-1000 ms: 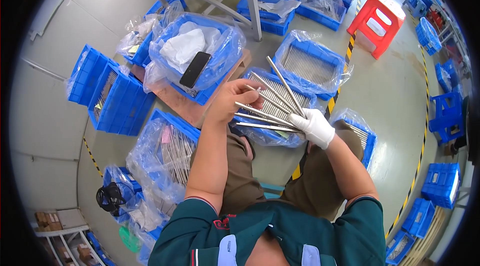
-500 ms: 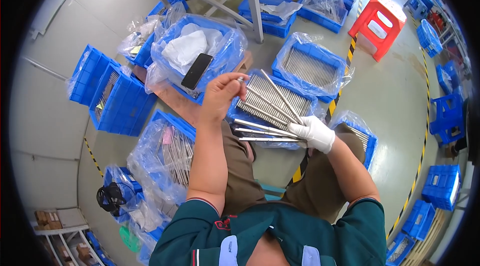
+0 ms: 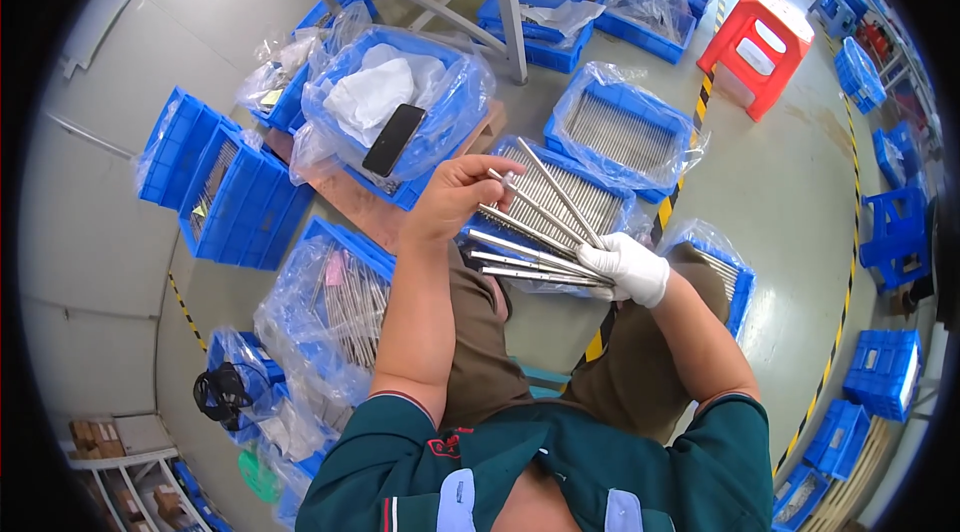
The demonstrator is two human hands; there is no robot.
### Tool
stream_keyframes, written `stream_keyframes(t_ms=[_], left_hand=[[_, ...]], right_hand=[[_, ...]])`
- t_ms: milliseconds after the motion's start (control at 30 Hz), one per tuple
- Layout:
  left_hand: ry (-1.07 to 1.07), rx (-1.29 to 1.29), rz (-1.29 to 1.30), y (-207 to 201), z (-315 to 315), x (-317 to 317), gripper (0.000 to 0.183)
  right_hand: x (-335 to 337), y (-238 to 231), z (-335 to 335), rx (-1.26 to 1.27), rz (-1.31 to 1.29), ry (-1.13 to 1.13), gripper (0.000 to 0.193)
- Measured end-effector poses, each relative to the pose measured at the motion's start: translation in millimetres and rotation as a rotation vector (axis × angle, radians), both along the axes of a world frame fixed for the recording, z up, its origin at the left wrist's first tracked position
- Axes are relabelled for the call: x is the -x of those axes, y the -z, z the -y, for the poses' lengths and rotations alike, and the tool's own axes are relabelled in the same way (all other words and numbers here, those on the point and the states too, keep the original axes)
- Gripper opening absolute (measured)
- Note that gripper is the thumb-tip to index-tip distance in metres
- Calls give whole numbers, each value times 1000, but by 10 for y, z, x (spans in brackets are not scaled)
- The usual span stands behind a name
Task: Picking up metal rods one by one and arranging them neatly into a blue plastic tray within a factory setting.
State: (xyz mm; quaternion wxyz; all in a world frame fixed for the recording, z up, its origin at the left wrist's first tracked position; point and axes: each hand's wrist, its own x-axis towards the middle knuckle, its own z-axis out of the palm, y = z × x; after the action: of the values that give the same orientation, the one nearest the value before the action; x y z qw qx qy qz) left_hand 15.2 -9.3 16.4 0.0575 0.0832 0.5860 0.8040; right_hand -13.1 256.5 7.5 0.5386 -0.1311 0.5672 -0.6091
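Several slim silvery metal rods point(image 3: 545, 211) fan out from my right hand point(image 3: 628, 267). That hand wears a white glove, and its fingers are wrapped round the rods' right-hand ends. My bare left hand point(image 3: 462, 194) is at the far left ends of the upper rods, thumb and fingers closed on one of them. Beneath the fan lies a blue crate point(image 3: 632, 216) lined with clear plastic, holding a row of similar rods. Part of this crate is hidden by my hands and the held rods.
A black phone point(image 3: 393, 140) rests on a plastic-lined blue crate point(image 3: 330, 132) ahead left. Another rod crate point(image 3: 655, 194) stands beyond my hands. Loose rods point(image 3: 352, 312) fill a lined crate by my left arm. A red stool point(image 3: 758, 52) stands far right.
My left hand has shifted slightly right and down along the rods, its fingertips now further in from their ends. The fanned rods have tilted a little; the right hand has barely moved.
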Motion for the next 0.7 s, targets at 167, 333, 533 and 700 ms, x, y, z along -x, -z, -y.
stream_keyframes(t_ms=[167, 333, 533, 700], left_hand=[[238, -79, 100, 48, -177, 41, 34], [2, -1, 10, 73, -170, -14, 24], [-195, -150, -122, 66, 106, 51, 34], [-79, -205, -81, 67, 37, 39, 34]], right_hand=[[-6, 10, 55, 129, 179, -50, 42], [-5, 39, 26, 155, 197, 21, 42], [-26, 136, -4, 9, 148, -118, 37], [-51, 83, 41, 19, 78, -168, 39]])
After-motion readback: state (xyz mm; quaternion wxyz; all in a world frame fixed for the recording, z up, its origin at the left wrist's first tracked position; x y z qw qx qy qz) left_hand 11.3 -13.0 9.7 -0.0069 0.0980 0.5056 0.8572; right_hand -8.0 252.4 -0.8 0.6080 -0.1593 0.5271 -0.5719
